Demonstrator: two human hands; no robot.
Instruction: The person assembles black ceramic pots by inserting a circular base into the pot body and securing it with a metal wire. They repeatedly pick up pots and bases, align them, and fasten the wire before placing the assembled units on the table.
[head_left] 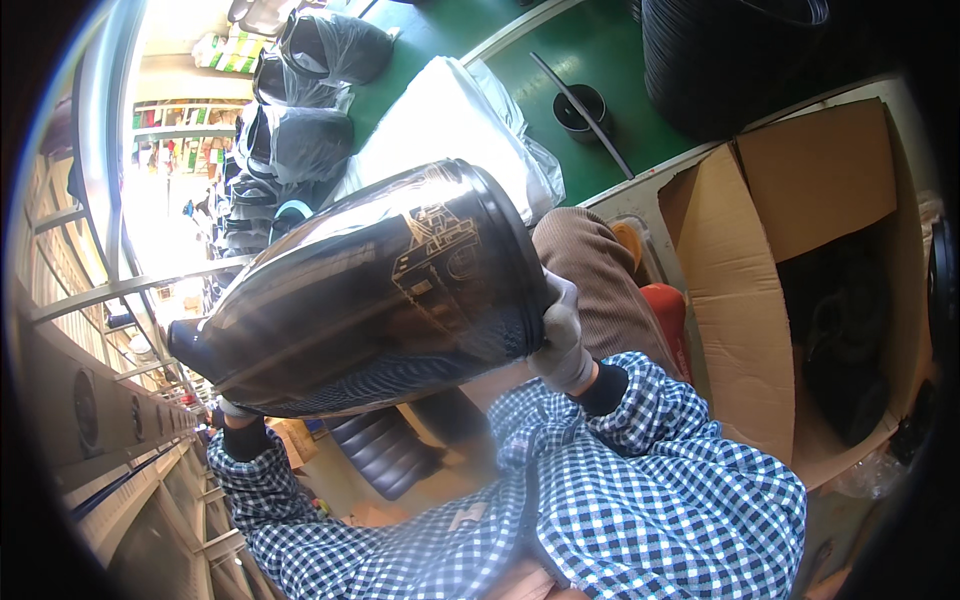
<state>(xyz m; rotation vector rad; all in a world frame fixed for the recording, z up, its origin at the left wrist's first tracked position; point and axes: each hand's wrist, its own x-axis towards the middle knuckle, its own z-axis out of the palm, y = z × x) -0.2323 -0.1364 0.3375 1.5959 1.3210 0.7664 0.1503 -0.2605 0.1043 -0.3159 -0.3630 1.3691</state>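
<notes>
A large glossy black bin (350, 300) lies sideways in the air before me, with a gold line drawing printed near its wide rim. My right hand (565, 335), in a grey-white glove, is closed on the rim at the bin's right end. At the narrower left end, my left hand (236, 408) supports the bin from below; most of its gloved fingers are hidden behind it. A dark knob-like part (185, 342) juts from that left end. What lies inside the bin cannot be seen.
An open cardboard box (740, 300) with dark things inside stands right. White plastic bags (435, 130) lie on the green table (520, 70), near a small black cup (580, 112) with a strip across it. Bagged black bins (335, 50) line the left; a dark ribbed stack (720, 60) stands far right.
</notes>
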